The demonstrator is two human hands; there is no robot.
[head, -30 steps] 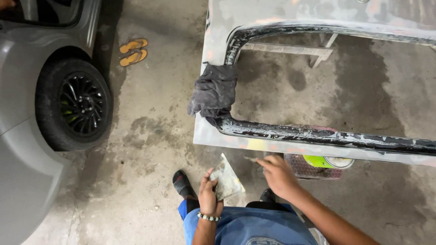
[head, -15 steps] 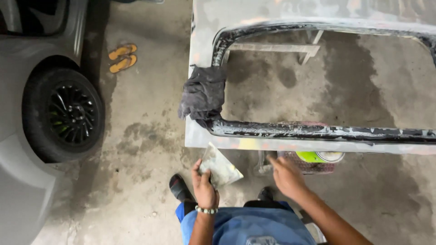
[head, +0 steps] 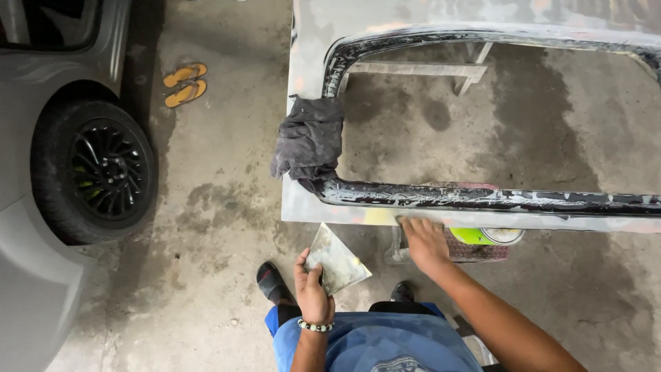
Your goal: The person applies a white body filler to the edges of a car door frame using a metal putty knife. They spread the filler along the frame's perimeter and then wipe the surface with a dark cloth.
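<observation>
A large grey car body panel [head: 310, 207] with a window-like opening rimmed in black lies flat in front of me. My right hand [head: 425, 242] rests on its near edge, pressing something small and flat against the panel beside a yellowish filler patch [head: 379, 217]; the tool is mostly hidden under my fingers. My left hand [head: 311, 293], with a bead bracelet at the wrist, holds a square metal mixing board [head: 335, 260] smeared with filler. A dark grey rag [head: 308, 141] is draped over the panel's left rim.
A grey car with a black wheel [head: 96, 172] stands at the left. Orange sandals [head: 184, 84] lie on the concrete floor beyond it. Under the panel are a tin with yellow-green contents [head: 482, 236] and a wooden stand [head: 413, 69]. My feet [head: 272, 282] are below.
My right hand has moved up from beside the panel onto its near edge. My left hand has lifted the mixing board slightly, and my view has shifted closer to the panel.
</observation>
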